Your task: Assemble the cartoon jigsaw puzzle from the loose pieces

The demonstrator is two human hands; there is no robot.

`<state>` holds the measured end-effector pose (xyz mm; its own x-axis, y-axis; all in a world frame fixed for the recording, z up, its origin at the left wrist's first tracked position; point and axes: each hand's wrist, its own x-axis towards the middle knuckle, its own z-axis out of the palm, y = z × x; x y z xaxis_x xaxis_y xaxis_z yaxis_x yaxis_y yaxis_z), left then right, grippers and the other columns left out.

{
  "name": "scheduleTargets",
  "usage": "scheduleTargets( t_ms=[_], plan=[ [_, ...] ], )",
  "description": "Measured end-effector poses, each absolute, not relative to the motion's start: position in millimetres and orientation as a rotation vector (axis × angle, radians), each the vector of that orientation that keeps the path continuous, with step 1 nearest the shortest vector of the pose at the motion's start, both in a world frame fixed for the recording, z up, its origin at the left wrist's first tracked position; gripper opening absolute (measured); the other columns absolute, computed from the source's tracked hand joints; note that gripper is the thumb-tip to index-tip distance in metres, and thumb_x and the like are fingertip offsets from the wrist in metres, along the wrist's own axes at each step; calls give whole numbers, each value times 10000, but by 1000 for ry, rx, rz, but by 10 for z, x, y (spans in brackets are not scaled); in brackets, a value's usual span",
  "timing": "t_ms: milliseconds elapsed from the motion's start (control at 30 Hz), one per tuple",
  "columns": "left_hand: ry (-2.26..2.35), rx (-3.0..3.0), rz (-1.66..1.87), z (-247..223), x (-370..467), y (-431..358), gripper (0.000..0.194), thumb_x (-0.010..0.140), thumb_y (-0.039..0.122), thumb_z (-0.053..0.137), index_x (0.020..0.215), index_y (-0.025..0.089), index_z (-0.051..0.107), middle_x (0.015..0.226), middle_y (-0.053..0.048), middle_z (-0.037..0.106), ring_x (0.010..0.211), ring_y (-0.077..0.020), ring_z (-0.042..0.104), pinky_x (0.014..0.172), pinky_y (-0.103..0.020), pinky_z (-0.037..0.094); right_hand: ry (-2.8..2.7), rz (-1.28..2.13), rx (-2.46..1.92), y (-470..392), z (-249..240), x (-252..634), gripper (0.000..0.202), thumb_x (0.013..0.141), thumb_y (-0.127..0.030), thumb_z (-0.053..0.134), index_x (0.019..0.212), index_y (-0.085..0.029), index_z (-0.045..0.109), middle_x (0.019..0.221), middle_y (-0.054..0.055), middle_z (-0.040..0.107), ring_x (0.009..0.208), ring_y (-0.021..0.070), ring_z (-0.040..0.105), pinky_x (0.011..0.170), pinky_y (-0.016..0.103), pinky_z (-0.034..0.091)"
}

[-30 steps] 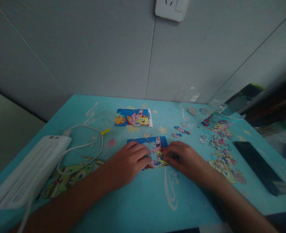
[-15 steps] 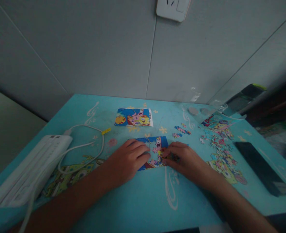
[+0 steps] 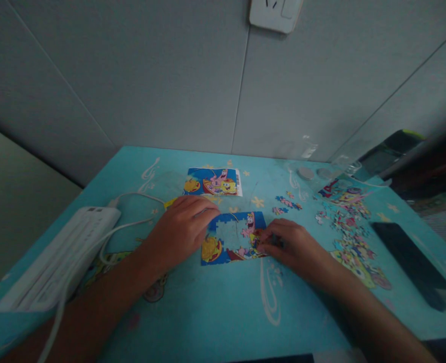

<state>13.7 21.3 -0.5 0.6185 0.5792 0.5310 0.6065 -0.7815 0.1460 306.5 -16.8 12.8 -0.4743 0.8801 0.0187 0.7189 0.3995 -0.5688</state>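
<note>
A partly assembled jigsaw puzzle [image 3: 211, 256] lies flat on the table, with a gap in its middle where the table's blue shows through. Its pieces show a yellow burger, a pink figure and a blue border. My left hand [image 3: 187, 222] hovers just off the puzzle's upper left corner, fingers stretched out and nothing visible in them. At the right edge, my right hand [image 3: 289, 239] has its fingers closed on a puzzle piece, mostly hidden by the fingertips. Behind the puzzle is a printed picture card [image 3: 212, 182] with the same cartoon scene.
Loose puzzle pieces [image 3: 347, 222] are heaped at the right, and a few joined pieces [image 3: 287, 202] lie nearer the puzzle. A dark phone-like slab [image 3: 415, 264] rests at far right. Clear plastic containers [image 3: 343, 169] stand behind. A white power strip [image 3: 62, 257] with cables sits left.
My left hand has lifted off the puzzle and moved up and left, uncovering the burger side. My right hand stays at the right edge. The view has shifted slightly.
</note>
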Motion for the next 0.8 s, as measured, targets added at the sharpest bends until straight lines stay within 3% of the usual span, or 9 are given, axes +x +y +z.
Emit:
scheduleTargets(
  t_ms=[200,600,800],
  plan=[
    [-1044,-2806,-916,-63,176,183,272,901,35,482,1072,144,664,1059,-84,681,1018,-237,610,936,-457,496,-2404,713,-1341,-161,103,3076,230,930,-286,660,1155,-268,705,985,46,670,886,179,637,792,310,488],
    [-888,-2967,-786,-110,254,122,252,940,88,476,1096,144,664,1051,-98,678,1019,-235,611,910,-435,509,-2268,860,-1390,-163,56,3038,69,901,-235,671,960,-215,699,908,24,695,791,157,628,705,274,471],
    [-875,-2980,-805,-117,266,99,332,968,139,490,1288,120,575,1126,-124,670,1056,-246,609,919,-448,509,-2139,1017,-1414,-168,93,2991,150,955,-277,584,927,-205,713,837,6,716,729,145,613,659,266,458]
  ],
)
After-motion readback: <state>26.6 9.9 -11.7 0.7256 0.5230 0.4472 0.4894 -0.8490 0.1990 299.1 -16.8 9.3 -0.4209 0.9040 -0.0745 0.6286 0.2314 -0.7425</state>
